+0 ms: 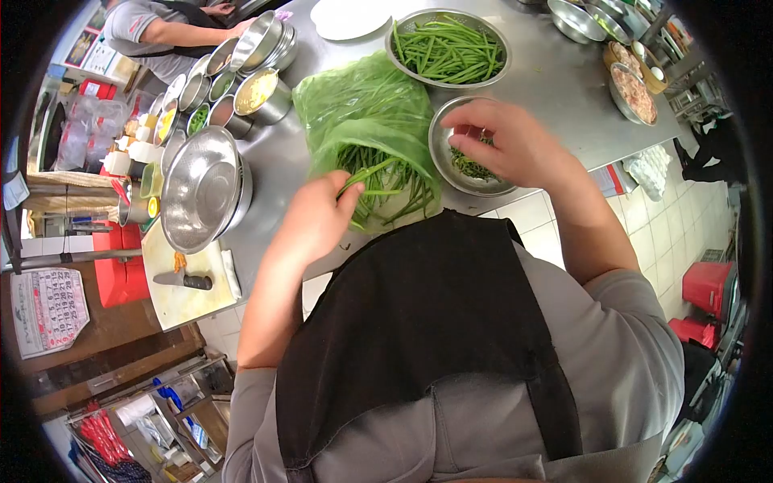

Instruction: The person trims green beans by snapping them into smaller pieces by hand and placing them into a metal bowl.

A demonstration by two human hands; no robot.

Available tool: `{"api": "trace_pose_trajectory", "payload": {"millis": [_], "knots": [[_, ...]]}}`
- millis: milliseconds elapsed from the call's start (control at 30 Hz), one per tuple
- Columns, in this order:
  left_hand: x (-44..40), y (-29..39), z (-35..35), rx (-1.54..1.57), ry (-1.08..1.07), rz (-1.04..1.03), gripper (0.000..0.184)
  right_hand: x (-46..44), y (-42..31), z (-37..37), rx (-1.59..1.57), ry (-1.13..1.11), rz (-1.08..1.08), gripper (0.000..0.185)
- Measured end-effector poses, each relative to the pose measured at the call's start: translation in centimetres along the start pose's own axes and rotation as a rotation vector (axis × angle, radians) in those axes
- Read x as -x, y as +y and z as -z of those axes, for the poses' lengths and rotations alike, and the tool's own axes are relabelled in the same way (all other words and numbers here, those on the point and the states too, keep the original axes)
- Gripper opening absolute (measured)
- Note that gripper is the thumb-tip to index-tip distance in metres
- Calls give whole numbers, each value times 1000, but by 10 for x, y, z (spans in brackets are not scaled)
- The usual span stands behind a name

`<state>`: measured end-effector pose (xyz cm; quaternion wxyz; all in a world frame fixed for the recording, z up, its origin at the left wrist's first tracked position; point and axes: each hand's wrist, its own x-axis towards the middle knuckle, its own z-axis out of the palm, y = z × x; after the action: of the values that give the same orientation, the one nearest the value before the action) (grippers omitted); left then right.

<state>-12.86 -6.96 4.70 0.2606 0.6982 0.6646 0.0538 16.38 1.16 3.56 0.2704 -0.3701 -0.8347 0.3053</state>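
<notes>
My left hand (316, 216) is closed on a few green beans (372, 171), pinching them between thumb and fingers at the mouth of a green plastic bag (362, 101). More long beans (394, 208) lie loose in the bag's opening. Over a metal bowl (441, 153) hangs my right hand (507, 143), its fingers curved with a gap between thumb and forefinger; I see nothing held there. Small green bean trimmings (469, 167) lie in that bowl, partly hidden by the hand. Behind it stands a perforated metal colander (503, 66) heaped with green beans (447, 50).
On the left are nested steel bowls (201, 189), several metal containers (264, 95) of ingredients, and a cutting board (189, 302) with a knife (183, 280). A white plate (350, 18) lies at the back. Bowls of meat (634, 95) stand far right. A co-worker's arm (185, 32) reaches in top left.
</notes>
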Motion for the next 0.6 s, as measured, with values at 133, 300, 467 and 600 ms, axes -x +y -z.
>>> {"api": "trace_pose_trajectory", "payload": {"millis": [133,300,467,600], "knots": [[16,-1,5,359,24,-54,29,0,-4,-18,-144,-17,41,28],[20,-2,4,605,-79,-67,25,-7,-7,-41,-125,9,165,22],[19,-3,-2,628,-100,-103,24,-12,-7,-46,-121,27,263,17],[17,-3,-7,605,-124,-106,25,-9,-13,-41,-46,-20,228,13]]}}
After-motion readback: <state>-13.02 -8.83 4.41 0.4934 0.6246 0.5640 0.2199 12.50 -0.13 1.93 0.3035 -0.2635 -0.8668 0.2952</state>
